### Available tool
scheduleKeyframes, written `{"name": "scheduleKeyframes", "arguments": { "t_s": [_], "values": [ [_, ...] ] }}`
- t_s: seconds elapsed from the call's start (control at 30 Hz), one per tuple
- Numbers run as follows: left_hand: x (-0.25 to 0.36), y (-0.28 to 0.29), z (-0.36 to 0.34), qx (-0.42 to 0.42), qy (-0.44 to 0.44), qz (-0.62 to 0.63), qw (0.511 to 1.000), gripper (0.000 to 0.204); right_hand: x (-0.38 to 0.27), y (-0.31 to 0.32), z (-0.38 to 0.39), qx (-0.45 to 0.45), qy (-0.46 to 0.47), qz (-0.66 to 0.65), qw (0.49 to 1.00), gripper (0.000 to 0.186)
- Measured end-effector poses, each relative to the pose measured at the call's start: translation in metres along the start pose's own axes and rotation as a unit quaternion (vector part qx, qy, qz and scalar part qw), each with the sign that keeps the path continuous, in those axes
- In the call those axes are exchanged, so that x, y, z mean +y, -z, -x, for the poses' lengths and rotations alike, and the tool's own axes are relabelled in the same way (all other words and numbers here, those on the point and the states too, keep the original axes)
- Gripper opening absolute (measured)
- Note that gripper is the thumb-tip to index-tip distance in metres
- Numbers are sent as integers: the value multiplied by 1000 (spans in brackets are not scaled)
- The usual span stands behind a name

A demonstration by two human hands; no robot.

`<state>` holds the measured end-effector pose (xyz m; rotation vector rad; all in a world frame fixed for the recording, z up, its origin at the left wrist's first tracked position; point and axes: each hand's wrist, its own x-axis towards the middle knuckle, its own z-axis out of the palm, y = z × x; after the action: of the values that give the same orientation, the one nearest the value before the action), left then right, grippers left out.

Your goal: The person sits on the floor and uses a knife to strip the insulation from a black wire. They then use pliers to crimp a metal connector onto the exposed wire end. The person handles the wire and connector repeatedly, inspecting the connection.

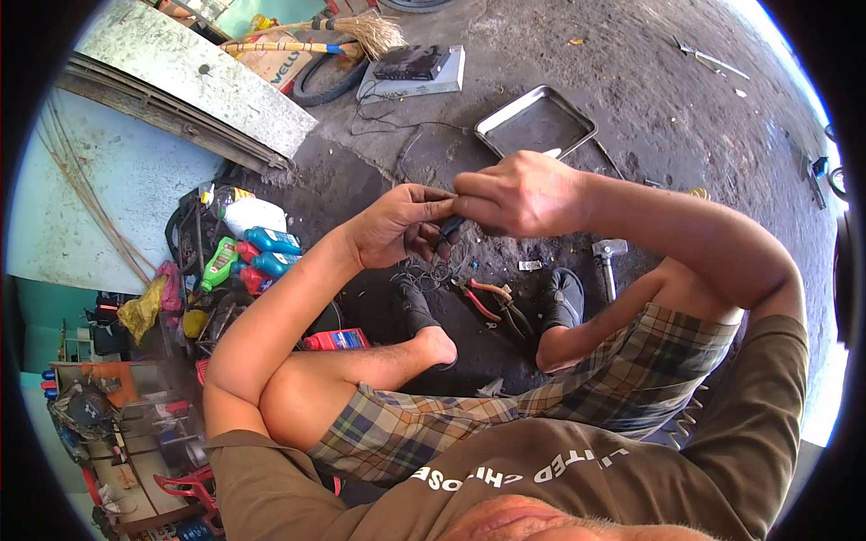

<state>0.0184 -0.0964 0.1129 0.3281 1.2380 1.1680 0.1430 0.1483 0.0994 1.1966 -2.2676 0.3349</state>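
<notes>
My left hand [397,225] and my right hand [519,194] meet in front of me, both with fingers closed around a small dark object [447,233], partly hidden by them; I cannot make out what it is. My right fingers pinch right beside my left thumb. Below my hands lie a tangle of thin wire [436,275], red-handled pliers [478,305] and a darker pair of pliers [516,320] on the dirty floor between my sandalled feet. A steel hammer [608,266] lies right of my right foot.
Behind my hands are a metal tray [487,128] and stacked boxes [410,77] with a cord. Several plastic bottles [271,243] cluster at left beside a pale metal panel [108,207]. A broom [370,32] and tyre [316,81] lie at the back; a long tool [713,63] lies far right.
</notes>
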Motion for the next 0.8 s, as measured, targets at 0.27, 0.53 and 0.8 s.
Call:
{"name": "scheduleKeyframes", "arguments": {
  "t_s": [0.27, 0.53, 0.8],
  "values": [
    [0, -2, 0, 77, -95, 20, 992, 29, -3, -16, -2, 122, -240, -149, 952, 32],
    [-3, -1, -2, 97, -148, 7, 984, 30, -6, -25, -11, 95, -505, -353, 782, 25],
    [-7, -2, -4, 108, -173, 2, 979, 35, -12, -16, -19, 70, -561, -427, 706, 23]
  ]
}}
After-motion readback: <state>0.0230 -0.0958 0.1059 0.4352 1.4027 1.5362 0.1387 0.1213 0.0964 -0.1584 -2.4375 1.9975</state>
